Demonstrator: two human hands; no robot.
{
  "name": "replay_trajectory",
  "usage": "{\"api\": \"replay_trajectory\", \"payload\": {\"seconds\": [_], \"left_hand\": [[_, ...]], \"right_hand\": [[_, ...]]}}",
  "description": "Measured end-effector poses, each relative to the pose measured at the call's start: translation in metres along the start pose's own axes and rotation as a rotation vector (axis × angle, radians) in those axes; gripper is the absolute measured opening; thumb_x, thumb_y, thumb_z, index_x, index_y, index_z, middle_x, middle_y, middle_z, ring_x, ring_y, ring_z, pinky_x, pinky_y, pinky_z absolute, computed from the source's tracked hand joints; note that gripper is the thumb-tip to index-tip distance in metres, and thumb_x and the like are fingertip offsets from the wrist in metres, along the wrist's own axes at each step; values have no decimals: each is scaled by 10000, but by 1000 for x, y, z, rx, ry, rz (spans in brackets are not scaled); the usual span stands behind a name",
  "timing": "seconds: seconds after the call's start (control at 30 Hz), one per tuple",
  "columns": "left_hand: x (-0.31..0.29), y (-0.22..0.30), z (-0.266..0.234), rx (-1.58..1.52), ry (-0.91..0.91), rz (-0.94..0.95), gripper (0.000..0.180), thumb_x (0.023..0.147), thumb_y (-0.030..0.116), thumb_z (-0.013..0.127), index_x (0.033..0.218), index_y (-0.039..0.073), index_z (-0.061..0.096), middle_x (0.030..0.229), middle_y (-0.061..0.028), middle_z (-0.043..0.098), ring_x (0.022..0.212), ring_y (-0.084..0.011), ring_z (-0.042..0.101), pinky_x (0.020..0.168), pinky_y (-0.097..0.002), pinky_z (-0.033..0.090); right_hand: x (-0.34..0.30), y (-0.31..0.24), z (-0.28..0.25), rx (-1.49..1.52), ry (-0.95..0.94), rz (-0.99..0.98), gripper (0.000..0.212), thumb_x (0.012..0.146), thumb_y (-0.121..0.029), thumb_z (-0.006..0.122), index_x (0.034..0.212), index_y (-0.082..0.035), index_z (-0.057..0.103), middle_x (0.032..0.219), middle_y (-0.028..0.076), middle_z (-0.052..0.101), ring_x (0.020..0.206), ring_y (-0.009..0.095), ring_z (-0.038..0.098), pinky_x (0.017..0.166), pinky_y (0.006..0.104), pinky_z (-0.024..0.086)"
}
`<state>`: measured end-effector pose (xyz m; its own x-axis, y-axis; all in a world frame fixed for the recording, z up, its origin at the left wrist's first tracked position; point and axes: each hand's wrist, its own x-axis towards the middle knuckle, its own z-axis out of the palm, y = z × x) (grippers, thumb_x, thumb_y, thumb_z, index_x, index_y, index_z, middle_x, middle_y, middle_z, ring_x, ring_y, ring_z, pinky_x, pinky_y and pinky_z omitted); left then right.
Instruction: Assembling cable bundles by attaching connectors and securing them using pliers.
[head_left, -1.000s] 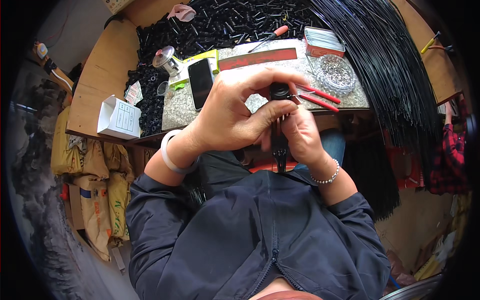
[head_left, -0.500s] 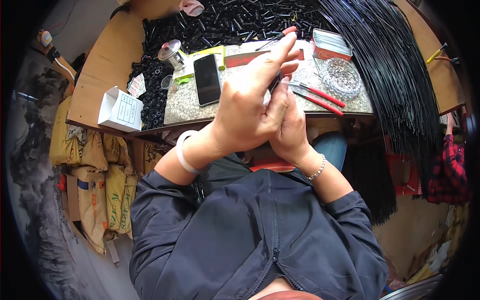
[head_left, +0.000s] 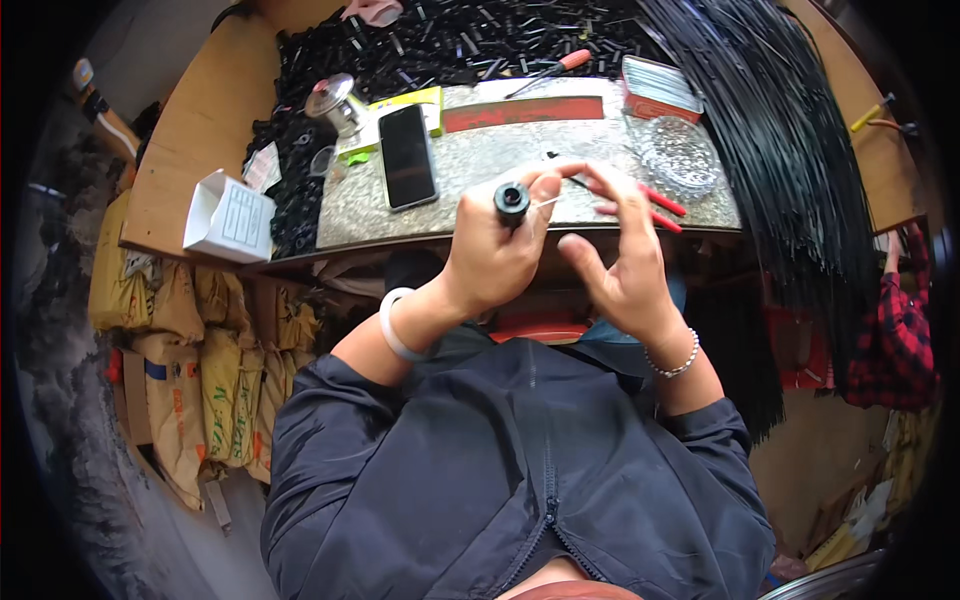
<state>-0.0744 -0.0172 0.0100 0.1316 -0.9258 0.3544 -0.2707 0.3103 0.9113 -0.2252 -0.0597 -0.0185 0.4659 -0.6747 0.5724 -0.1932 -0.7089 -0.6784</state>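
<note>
My left hand (head_left: 487, 258) is closed around a black hollow cylindrical part (head_left: 513, 214), its round open end turned up toward me. A thin pale sliver (head_left: 546, 202) shows by the fingertips of that hand; what it is I cannot make out. Just to the right, my right hand (head_left: 628, 270) is open, thumb and fingers apart, with nothing seen in its palm. Its fingers partly cover a pair of red-handled pliers (head_left: 664, 203) on the speckled work slab (head_left: 350, 215). Both hands hover over the slab's front edge.
A phone (head_left: 408, 160) lies left on the slab, beside a metal-and-clear jar (head_left: 338, 103) and an opened white box (head_left: 230, 220). Behind are a screwdriver (head_left: 572, 60) and heaped black parts (head_left: 450, 40). Right stand a clear dish (head_left: 680, 155), a red tin (head_left: 662, 90) and long black rods (head_left: 780, 150).
My hands, pressed together before, have come apart. The right has moved right and opened. The left has turned and lowered, so the black part's open end now shows.
</note>
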Motion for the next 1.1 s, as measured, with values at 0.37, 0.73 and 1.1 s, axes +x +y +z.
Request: {"api": "replay_trajectory", "payload": {"seconds": [0.37,0.73,1.1], "left_hand": [[0,-19,-18,-105,123,-159,308,956,157,453,1180,-25,560,534,76,389,477,8,336,447,-179,283],[9,-25,-20,-21,155,-8,315,964,205,450,1179,8,569,525,112,359,445,20,289,405,-176,206],[12,-38,-26,-30,233,36,270,950,105,457,1183,40,577,540,115,346,468,23,270,420,-182,190]], "right_hand": [[-3,19,-3,-356,84,-243,145,780,-84,631,783,-31,495,815,139,537,760,320,526,700,416,450],[-19,87,-20,-463,-106,128,106,852,-110,567,872,-23,509,883,128,503,732,276,520,663,323,437],[10,-25,-67,-801,-97,-340,367,659,-255,770,988,-124,676,924,51,530,752,191,557,603,285,465]]}}
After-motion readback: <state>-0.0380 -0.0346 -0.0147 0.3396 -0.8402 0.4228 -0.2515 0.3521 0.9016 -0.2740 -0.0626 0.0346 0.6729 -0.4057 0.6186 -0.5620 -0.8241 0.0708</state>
